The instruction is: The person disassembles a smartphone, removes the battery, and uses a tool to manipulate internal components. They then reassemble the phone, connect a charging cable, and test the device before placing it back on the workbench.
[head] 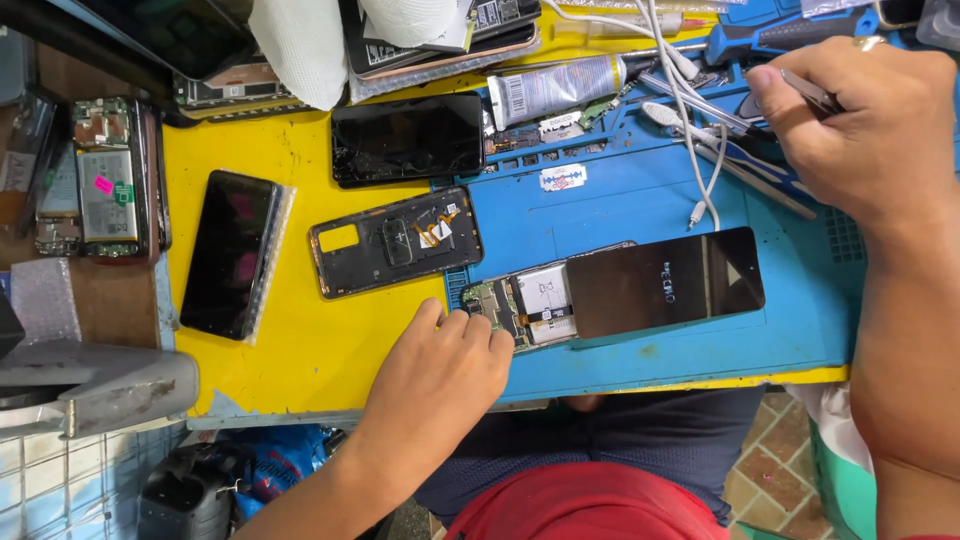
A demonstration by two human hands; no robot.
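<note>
Left hand (440, 365) on opened phone (610, 290), circuitry inside.

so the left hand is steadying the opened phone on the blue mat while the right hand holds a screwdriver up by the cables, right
Not quite. In the head view the right hand holds tweezers, not a screwdriver, near the white cables. The rest stands: the left hand rests on the opened phone on the blue mat.

Yellow workbench (300, 350), blue mat (620, 200), tiled floor (780, 470)

Yellow bench (300, 350) bears blue mat (640, 200), phones, opened phone (610, 290)
</note>
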